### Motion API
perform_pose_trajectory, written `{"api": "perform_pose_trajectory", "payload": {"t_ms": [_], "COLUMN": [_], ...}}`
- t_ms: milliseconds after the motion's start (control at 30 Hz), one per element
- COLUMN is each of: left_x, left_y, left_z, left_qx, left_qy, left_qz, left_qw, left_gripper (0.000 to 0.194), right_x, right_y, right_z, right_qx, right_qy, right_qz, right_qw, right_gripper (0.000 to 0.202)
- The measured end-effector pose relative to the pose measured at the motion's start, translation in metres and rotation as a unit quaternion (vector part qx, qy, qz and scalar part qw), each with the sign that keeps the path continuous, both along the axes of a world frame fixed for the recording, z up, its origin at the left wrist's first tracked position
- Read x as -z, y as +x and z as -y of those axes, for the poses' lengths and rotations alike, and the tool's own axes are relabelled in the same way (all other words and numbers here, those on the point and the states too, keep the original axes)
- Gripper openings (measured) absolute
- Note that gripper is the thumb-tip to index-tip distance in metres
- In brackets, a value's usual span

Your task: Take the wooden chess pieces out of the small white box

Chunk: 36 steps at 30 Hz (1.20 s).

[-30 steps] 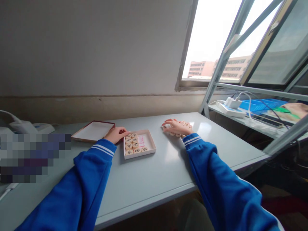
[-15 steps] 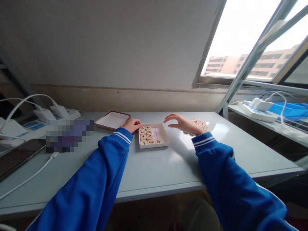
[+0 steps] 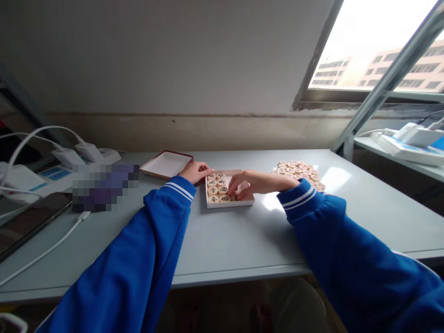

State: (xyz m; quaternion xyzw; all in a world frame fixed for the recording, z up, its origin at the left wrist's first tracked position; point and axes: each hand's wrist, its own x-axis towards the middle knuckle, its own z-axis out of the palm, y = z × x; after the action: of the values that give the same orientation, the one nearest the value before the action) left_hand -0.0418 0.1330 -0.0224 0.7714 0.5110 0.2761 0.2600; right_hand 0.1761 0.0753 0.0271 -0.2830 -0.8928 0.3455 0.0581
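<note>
Right hand [image 3: 250,181] reaches palm-down into box [image 3: 248,200], fingertips pinched on a piece [image 3: 233,197]. Left hand [image 3: 194,170] curls loosely against box's left edge, holding nothing.

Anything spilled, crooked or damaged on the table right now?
Nothing stands out. The box sits flat with pieces in neat rows; the right hand reaches into it, and the left hand rests at its left edge. The loose pile stays together on the table, and the lid lies open side up.
</note>
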Motion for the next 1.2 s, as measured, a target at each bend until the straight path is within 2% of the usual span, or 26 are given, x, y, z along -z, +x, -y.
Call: {"api": "perform_pose_trajectory", "payload": {"t_ms": [100,200,300,500,600,667,767,833,933,1067,1200], "left_x": [0.000,-0.002,-0.002,-0.002,-0.003,-0.004,-0.005,-0.005,-0.006,-0.006,-0.006], "left_y": [-0.001,-0.001,-0.001,-0.001,-0.001,0.000,0.000,0.000,0.001,0.001,0.001], "left_z": [0.000,0.000,0.001,0.002,0.003,0.003,0.004,0.004,0.005,0.006,0.006], "left_qx": [0.009,0.017,0.020,0.017,0.014,0.012,0.011,0.008,-0.001,-0.006,-0.009], "left_qy": [-0.001,-0.004,-0.003,-0.003,-0.008,-0.009,-0.005,-0.002,0.002,0.001,-0.003], "left_qz": [-0.002,-0.011,-0.016,-0.016,-0.018,-0.023,-0.029,-0.032,-0.037,-0.041,-0.036], "left_qw": [1.000,1.000,1.000,1.000,1.000,1.000,1.000,0.999,0.999,0.999,0.999], "left_gripper": [0.044,0.045,0.045,0.044,0.046,0.047,0.047,0.046,0.045,0.043,0.041], "right_x": [0.003,-0.002,-0.006,-0.005,-0.007,-0.010,-0.011,-0.006,0.007,0.023,0.022], "right_y": [0.002,0.003,0.006,0.007,0.008,0.014,0.033,0.053,0.083,0.108,0.109], "right_z": [0.002,0.004,0.005,0.006,0.006,0.003,-0.008,-0.020,-0.037,-0.049,-0.046], "right_qx": [0.003,-0.014,-0.028,0.034,0.027,0.033,0.129,0.220,0.323,0.412,0.424], "right_qy": [-0.033,-0.045,-0.022,0.064,0.057,0.048,0.069,0.090,0.119,0.154,0.179], "right_qz": [-0.043,-0.020,0.006,0.052,0.045,0.006,-0.077,-0.124,-0.155,-0.067,0.027], "right_qw": [0.999,0.999,0.999,0.996,0.997,0.998,0.986,0.963,0.926,0.896,0.887], "right_gripper": [0.022,0.021,0.021,0.012,0.011,0.015,0.019,0.022,0.023,0.019,0.017]}}
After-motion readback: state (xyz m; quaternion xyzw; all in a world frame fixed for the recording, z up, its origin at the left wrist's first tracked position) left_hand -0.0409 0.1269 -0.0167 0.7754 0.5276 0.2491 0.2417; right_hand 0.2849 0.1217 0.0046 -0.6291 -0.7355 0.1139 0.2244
